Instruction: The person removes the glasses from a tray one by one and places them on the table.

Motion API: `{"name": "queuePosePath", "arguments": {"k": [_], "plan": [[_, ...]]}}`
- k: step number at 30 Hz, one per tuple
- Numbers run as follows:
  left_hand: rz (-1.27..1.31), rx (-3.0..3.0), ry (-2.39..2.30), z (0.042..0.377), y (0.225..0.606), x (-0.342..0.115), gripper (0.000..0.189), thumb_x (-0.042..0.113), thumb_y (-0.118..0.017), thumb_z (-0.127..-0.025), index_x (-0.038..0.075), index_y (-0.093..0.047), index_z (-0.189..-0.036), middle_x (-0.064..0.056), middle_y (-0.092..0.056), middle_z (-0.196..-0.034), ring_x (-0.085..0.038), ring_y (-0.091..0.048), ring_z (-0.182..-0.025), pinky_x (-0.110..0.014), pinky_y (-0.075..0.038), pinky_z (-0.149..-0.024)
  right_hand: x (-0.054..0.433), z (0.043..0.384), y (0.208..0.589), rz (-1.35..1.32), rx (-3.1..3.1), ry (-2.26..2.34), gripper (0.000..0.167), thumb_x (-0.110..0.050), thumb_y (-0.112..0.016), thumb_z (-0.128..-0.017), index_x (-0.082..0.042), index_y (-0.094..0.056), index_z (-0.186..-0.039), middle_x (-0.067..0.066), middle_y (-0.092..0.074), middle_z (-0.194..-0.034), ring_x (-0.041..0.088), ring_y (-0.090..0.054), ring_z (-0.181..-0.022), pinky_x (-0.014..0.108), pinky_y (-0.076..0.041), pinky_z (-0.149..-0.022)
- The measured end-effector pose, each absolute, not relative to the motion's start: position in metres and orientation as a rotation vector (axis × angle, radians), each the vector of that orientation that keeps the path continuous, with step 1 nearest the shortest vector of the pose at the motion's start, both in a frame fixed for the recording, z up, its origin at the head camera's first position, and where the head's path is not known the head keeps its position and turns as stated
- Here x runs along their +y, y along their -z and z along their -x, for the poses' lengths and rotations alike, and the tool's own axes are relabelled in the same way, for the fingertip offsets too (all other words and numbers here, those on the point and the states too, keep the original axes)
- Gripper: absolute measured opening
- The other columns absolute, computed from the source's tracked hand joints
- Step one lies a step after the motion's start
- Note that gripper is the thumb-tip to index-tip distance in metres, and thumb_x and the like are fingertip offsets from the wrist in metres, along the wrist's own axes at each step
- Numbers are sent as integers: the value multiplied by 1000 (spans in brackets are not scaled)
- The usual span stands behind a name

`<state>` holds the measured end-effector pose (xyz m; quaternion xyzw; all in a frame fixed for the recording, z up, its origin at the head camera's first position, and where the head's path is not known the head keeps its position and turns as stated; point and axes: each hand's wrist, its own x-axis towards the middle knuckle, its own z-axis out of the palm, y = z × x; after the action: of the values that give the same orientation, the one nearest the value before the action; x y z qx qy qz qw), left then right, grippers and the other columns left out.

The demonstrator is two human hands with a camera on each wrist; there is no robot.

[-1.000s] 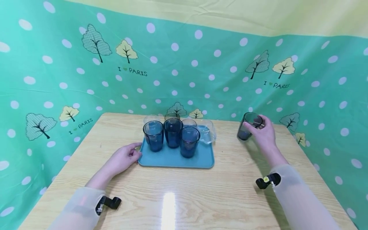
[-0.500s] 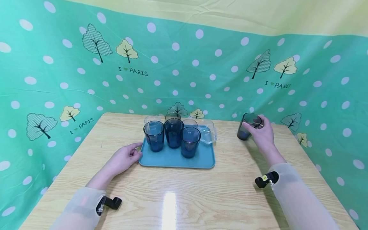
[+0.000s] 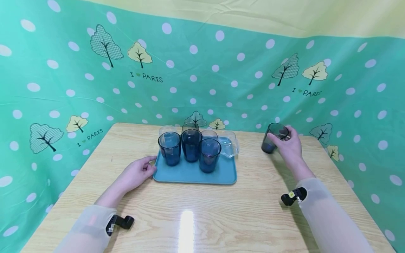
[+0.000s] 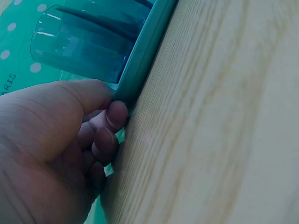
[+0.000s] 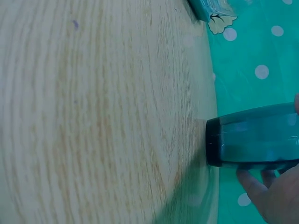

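in the head view, hardly anything has changed over the last second: both hands keep their places and only the framing drifts slightly, so the work looks, as i judge it, to be at a pause. the right hand [image 3: 291, 149] is between two and three o'clock from the teal tray [image 3: 180, 176], thumb and fingers clamped on either side of a smoky tumbler [image 3: 268, 145] that stands roughly upright, well apart from the tray. the left hand [image 3: 136, 174] is at the tray's nine o'clock, thumb and forefinger on its edge. three dark blue tumblers [image 3: 191, 149] stand on the tray, with clear glasses [image 3: 228, 149] behind them towards twelve and two o'clock, partly hidden. the glass at two o'clock stands between the held tumbler and the others. beneath lies the wooden table [image 3: 152, 228]; the dotted curtain [image 3: 240, 80] hangs at twelve.

in the left wrist view, the thumb meets the tray's rim and the other fingers curl close together below it, apparently pinching the edge.

in the right wrist view, the smoky tumbler shows at four o'clock, fingertips against its side. whether its base touches the table i cannot tell. a tray corner peeks in near one o'clock.
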<state>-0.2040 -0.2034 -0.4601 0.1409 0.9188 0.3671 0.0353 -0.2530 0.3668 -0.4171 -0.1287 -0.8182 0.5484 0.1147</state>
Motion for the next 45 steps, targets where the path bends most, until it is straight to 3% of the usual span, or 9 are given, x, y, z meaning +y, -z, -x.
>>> {"name": "queuePosePath", "arguments": {"k": [8, 14, 17, 25, 31, 34, 40, 45], "plan": [[-415, 2820, -1125, 203, 460, -204, 55, 17, -67, -108, -7, -54, -156, 5, -64, -79, -15, -60, -75, -35, -47, -78, 368, 254, 416, 329, -2417, -1616, 113, -59, -82, -94, -15, -18, -176, 14, -35, -172, 33, -35, -157, 49, -36, -125], [-412, 2822, -1124, 203, 460, -204, 55, 18, -67, -109, -7, -54, -156, 5, -63, -79, -15, -59, -75, -35, -47, -78, 367, 250, 411, 298, -2461, -1600, 119, -57, -80, -97, -20, -2, -179, 15, -17, -182, 37, -13, -167, 56, -18, -131], [-414, 2824, -1124, 204, 460, -204, 56, 20, -67, -109, -7, -54, -156, 5, -63, -79, -15, -59, -75, -34, -47, -77, 364, 248, 406, 303, -2452, -1552, 121, -57, -80, -97, -23, 1, -179, 11, -9, -184, 34, -9, -168, 56, -13, -132], [-393, 2828, -1105, 204, 460, -205, 55, 21, -67, -109, -6, -55, -156, 5, -62, -78, -14, -58, -73, -33, -46, -77, 331, 230, 382, 238, -2386, -1395, 114, -58, -82, -95, -25, -12, -179, 5, -20, -181, 28, -17, -167, 51, -18, -132], [-411, 2828, -1106, 205, 462, -204, 56, 22, -66, -109, -6, -55, -156, 5, -62, -77, -13, -58, -73, -33, -45, -76, 304, 215, 376, 127, -2367, -1233, 106, -49, -84, -97, -21, -21, -177, 7, -28, -177, 30, -26, -163, 54, -22, -131], [-409, 2836, -1100, 205, 463, -205, 55, 21, -67, -109, -5, -55, -156, 6, -62, -77, -14, -58, -72, -32, -46, -76, 291, 208, 374, 67, -2365, -1209, 104, -47, -85, -96, -21, -25, -177, 8, -28, -177, 31, -23, -164, 56, -21, -131], [-402, 2834, -1093, 205, 463, -205, 55, 21, -67, -109, -5, -56, -156, 6, -62, -77, -14, -58, -73, -33, -46, -76, 261, 199, 376, -95, -2390, -1308, 102, -40, -86, -97, -20, -26, -176, 7, -31, -176, 32, -27, -163, 59, -22, -130], [-400, 2830, -1107, 205, 461, -204, 55, 20, -67, -109, -6, -56, -156, 5, -62, -78, -14, -58, -73, -34, -46, -77, 232, 194, 378, -217, -2414, -1458, 106, -36, -89, -95, -25, -24, -177, 5, -33, -176, 31, -29, -163, 53, -22, -131]]}}
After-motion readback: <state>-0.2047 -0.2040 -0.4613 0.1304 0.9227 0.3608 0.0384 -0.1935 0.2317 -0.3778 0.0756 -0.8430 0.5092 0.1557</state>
